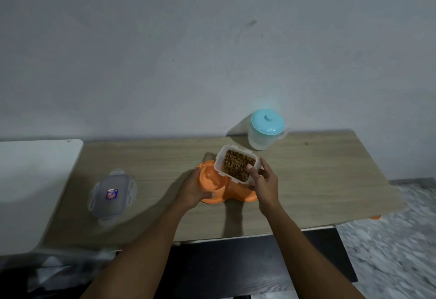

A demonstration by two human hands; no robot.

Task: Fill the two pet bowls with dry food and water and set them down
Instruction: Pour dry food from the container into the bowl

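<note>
An orange double pet bowl sits on the wooden table. My left hand grips its left rim, the thumb at the front edge. My right hand holds an open clear container of brown dry food, lifted and tilted over the right half of the bowl, thumb on its rim. The left bowl cavity looks empty; the right cavity is hidden by the container. A translucent water jug with a light blue lid stands at the back of the table near the wall.
The container's clear lid with a small sticker lies at the table's left. A white surface adjoins the table on the left. A dark bench runs below the front edge. Patterned floor lies to the right.
</note>
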